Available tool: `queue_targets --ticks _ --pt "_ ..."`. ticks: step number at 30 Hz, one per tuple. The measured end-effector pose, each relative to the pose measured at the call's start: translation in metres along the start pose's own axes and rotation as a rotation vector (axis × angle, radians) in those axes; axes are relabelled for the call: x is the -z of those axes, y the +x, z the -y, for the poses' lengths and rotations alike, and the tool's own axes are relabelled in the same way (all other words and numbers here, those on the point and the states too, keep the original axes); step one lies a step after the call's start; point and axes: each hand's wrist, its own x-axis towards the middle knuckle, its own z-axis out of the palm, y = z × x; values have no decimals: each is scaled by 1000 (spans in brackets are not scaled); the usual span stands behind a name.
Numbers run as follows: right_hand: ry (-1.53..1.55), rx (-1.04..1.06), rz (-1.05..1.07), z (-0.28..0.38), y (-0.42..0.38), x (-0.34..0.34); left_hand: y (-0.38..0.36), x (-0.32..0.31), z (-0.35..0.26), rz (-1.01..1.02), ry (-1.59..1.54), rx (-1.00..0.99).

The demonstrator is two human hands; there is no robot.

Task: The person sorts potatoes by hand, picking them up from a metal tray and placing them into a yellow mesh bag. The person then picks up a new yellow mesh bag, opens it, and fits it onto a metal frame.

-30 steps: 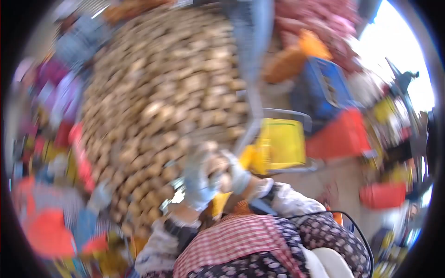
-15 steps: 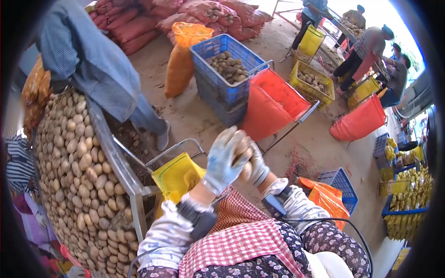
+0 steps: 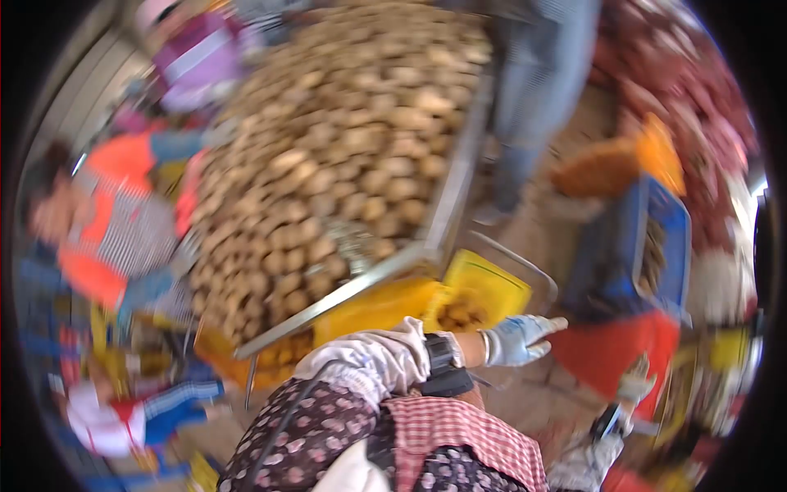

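Note:
My left hand [image 3: 518, 339], in a pale blue and white glove, reaches out with its fingers stretched and nothing in it. Just beyond it is a yellow sack [image 3: 497, 279] hung on a metal frame, with potatoes [image 3: 461, 316] inside. My right hand [image 3: 636, 384], gloved too, is apart at the lower right, in front of a red sack [image 3: 611, 348]. Blur hides whether its fingers hold anything. A large heap of potatoes [image 3: 352, 156] lies on a sorting table with a metal rim [image 3: 328, 302], left of and beyond my hands.
A blue crate [image 3: 668, 238] with potatoes stands at the right, beside an orange sack [image 3: 602, 168]. Red sacks [image 3: 697, 123] are piled behind. A person in blue [image 3: 537, 90] stands at the table's far side; several other people work along its left.
The view has swung left, toward the potato heap. My hands were together around potatoes; now they are apart, the left one stretched out and without potatoes.

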Motion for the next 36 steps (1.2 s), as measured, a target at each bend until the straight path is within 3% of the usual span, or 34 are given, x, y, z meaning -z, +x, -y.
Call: queue_targets --ticks 2,6,8,9,10,12,14,16,19,21,22,24,26,27,28,30,31,33,34,36 --pt "-203 79 -83 -72 -7 -60 -26 34 12 -148 -69 33" --pt "-532 93 154 -203 -77 -190 -101 117 13 -510 127 11" --pt "-1133 213 742 -256 -148 -251 -148 167 13 -814 317 -146" --pt "-1251 409 891 -288 -155 -258 -186 185 15 -869 515 -30" --pt "-1363 613 1034 -320 -162 -261 -224 208 21 -851 620 57" --pt "-1292 596 1240 -396 -231 -294 -290 255 15 -840 707 411" --pt "-1605 685 1456 -451 -318 -331 -358 267 51 -836 996 756" --pt "-1686 878 1646 -514 -366 -345 -416 286 84 -689 1022 947" --pt "-1801 881 1642 -581 -406 -338 -455 317 105 -670 978 917" --pt "-2203 550 1935 -595 -442 -353 -463 341 116 -858 1072 886" --pt "-2223 555 1914 -600 -442 -347 -462 356 119 -877 1095 904" --pt "-1994 707 2222 -605 -438 -324 -444 390 131 -831 1051 616" --pt "-2040 661 2196 -613 -444 -331 -409 411 144 -660 1005 396" --pt "-1961 515 2091 -617 -444 -333 -391 414 152 -603 1054 386" --pt "-1878 375 1980 -620 -444 -335 -376 416 163 -578 1072 412" --pt "-1858 361 1884 -622 -441 -338 -348 429 172 -421 1030 633" --pt "-1812 94 1674 -626 -437 -339 -336 433 173 -416 1029 621" --pt "-1668 -309 1306 -624 -434 -344 -320 441 172 -336 1143 802" --pt "-1661 -305 1306 -625 -425 -346 -320 444 170 -336 1151 798" --pt "-1543 -448 1030 -626 -400 -347 -329 446 163 -367 1099 623"
